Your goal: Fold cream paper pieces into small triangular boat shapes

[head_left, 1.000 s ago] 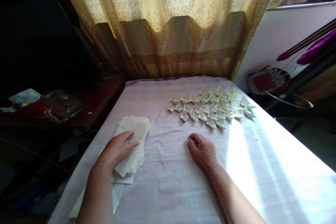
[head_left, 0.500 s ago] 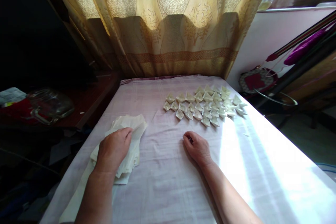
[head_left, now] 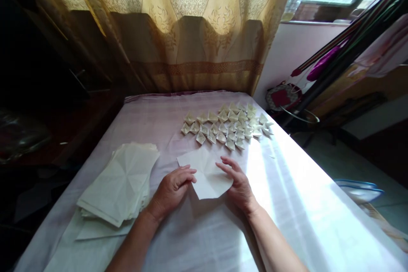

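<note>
Between my two hands, just above the cloth, is a creased sheet of paper (head_left: pixel 208 178). My left hand (head_left: pixel 175 182) pinches its left edge with thumb and fingers. At the right edge, my right hand (head_left: pixel 237 182) holds the sheet, with its fingers over the top side and the thumb hidden. To the left lies a stack of creased paper sheets (head_left: pixel 123 178), the top one marked with fold lines that meet in the middle. Beyond the held sheet stand several small folded paper pieces (head_left: pixel 223 127) with pointed tips, grouped in rows.
A pale checked cloth (head_left: pixel 197 238) covers the table, with bright sunlight across its right side. A patterned yellow curtain (head_left: pixel 188 42) hangs behind the far edge. Past the right edge are a bag (head_left: pixel 283 95) and long poles. A dark cabinet stands at the left.
My left hand has come off the stack and moved right with one sheet. My right hand has opened from a fist and taken the sheet's other side. The view has turned right.
</note>
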Demonstrator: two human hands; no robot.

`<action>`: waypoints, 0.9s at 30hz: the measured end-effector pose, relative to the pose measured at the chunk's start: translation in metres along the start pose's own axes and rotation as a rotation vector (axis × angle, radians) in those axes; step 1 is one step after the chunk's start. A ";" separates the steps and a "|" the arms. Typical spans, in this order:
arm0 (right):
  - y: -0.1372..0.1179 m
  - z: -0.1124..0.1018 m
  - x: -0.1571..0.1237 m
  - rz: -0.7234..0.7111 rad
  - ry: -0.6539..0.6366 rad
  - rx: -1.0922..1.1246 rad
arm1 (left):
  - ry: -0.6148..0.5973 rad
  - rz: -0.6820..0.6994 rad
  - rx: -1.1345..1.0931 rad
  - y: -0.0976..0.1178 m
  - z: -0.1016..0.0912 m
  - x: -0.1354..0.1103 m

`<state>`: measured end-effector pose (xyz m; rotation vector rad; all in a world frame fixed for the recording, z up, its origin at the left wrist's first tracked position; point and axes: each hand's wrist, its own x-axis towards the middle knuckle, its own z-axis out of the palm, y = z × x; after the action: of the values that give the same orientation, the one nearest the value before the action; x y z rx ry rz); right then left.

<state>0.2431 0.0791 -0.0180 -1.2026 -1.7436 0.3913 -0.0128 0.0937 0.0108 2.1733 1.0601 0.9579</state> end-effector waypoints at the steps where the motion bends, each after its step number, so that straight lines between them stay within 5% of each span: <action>1: 0.000 -0.005 -0.001 -0.046 -0.032 -0.027 | -0.048 -0.021 0.009 -0.001 0.001 -0.002; 8: 0.000 -0.019 -0.002 -0.176 -0.250 -0.196 | -0.256 0.010 0.254 0.001 0.001 -0.012; 16: -0.016 -0.031 0.005 -0.127 -0.431 -0.150 | -0.231 -0.003 0.176 0.009 -0.005 -0.019; 24: -0.040 -0.014 0.012 0.272 -0.473 -0.161 | -0.129 -0.453 0.271 0.021 -0.006 -0.025; 27: -0.042 -0.003 0.009 0.310 -0.414 -0.265 | -0.092 -0.485 0.382 0.020 -0.001 -0.025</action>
<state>0.2215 0.0667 0.0173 -1.6852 -2.0063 0.6442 -0.0153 0.0628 0.0163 2.0599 1.7299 0.4565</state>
